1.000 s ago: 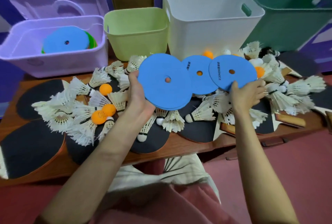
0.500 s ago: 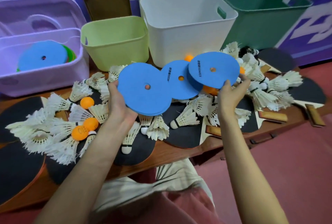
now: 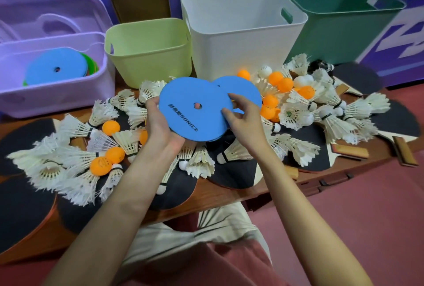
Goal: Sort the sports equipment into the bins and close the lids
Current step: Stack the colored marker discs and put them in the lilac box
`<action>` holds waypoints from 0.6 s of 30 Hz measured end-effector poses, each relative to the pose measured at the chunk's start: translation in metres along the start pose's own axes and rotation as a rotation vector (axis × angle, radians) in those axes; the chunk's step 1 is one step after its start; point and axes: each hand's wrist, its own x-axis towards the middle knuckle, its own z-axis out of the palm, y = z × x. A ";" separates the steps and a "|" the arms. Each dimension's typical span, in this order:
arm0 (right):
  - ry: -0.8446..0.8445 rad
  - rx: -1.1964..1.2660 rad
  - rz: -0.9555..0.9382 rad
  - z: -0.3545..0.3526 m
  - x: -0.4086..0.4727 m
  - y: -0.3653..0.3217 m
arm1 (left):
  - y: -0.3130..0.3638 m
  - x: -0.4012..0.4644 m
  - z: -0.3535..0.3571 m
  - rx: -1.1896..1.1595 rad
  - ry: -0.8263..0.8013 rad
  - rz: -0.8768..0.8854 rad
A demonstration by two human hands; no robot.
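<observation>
top blue disc (image 3: pixel 195 111), centre of frame: black print running diagonally toward lower right, latin letters read "sonice", preceded by a few characters too small to read. orange ball (image 3: pixel 100 165), lower left: faint marking, unreadable. shuttlecock cork (image 3: pixel 288 114), right of centre: small green round mark, unreadable.

The right hand (image 3: pixel 243 122) has swung its flat blue foam disc (image 3: pixel 238 88) in against the left hand's (image 3: pixel 160 122) blue disc stack (image 3: pixel 195 111), apparently overlapping it.
</observation>
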 end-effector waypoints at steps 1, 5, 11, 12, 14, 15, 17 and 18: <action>-0.002 -0.042 -0.012 0.001 -0.001 0.002 | -0.001 0.000 0.000 0.005 0.024 0.016; -0.017 -0.201 -0.043 -0.001 -0.001 0.006 | -0.004 0.001 -0.003 0.050 0.085 0.054; 0.203 -0.397 0.023 -0.022 0.026 0.009 | 0.000 0.008 -0.008 0.054 0.059 0.028; 0.229 -0.454 0.055 -0.026 0.033 0.010 | 0.002 0.008 -0.008 0.043 0.057 0.029; 0.243 -0.628 0.161 -0.031 0.044 0.012 | 0.005 0.008 -0.007 0.027 0.065 0.034; 0.223 -0.707 0.224 -0.033 0.048 0.013 | 0.006 0.009 -0.007 0.021 0.071 0.034; 0.153 -0.771 0.325 -0.034 0.052 0.017 | 0.008 0.009 -0.008 0.014 0.068 0.036; 0.129 -0.768 0.348 -0.034 0.052 0.019 | 0.010 0.009 -0.009 0.014 0.064 0.036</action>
